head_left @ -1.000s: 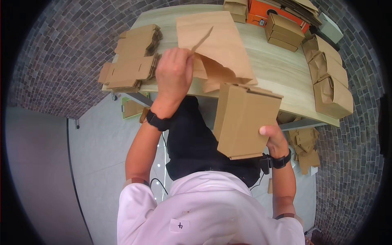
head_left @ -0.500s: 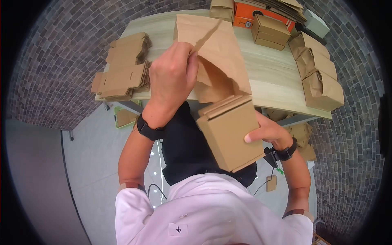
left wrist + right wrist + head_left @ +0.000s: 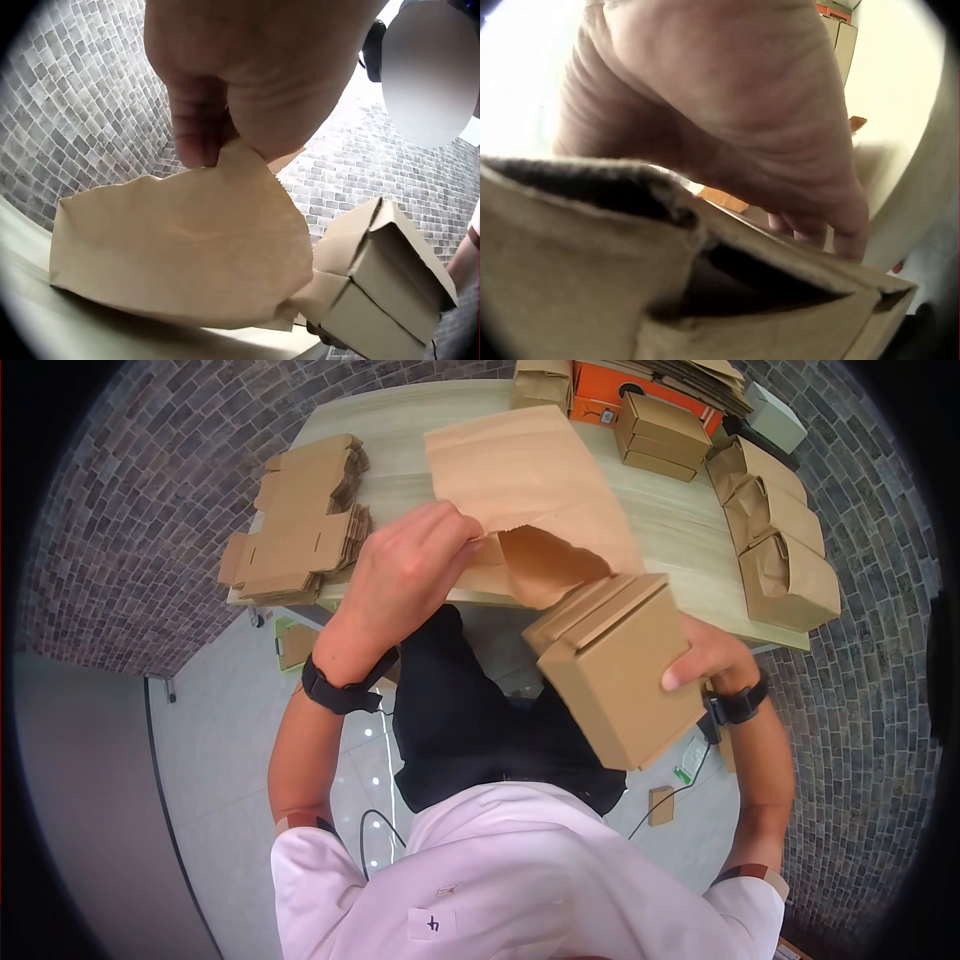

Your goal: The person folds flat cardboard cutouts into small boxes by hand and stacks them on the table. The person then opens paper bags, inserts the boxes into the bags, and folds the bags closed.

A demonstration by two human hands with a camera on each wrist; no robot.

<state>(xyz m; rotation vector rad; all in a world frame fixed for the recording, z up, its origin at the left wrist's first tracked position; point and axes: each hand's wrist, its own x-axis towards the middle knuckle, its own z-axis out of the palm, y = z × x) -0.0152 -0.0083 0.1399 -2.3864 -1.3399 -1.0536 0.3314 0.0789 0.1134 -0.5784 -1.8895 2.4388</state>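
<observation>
A brown paper bag (image 3: 540, 470) lies at the table's front edge, its mouth open toward the person. The left hand (image 3: 405, 575) pinches the bag's rim; the left wrist view shows its fingertips on the paper bag (image 3: 180, 247). The right hand (image 3: 715, 660) grips two stacked cardboard boxes (image 3: 630, 670), thumb on the face of one. The boxes are tilted, their far end at the right side of the bag's mouth. In the right wrist view the hand (image 3: 727, 112) is round the cardboard (image 3: 562, 270); its fingertips are partly hidden.
Flattened cardboard (image 3: 300, 550) is stacked at the table's left. Several folded paper bags (image 3: 795, 585) stand along the right edge. At the back are a brown box (image 3: 660, 435), an orange box (image 3: 597, 382) and a white box (image 3: 776, 418). A small box (image 3: 661, 805) lies on the floor.
The left hand has lowered, and the bag's mouth gapes wider. The boxes in the right hand moved left, then back right, and are turned with their far end against the mouth.
</observation>
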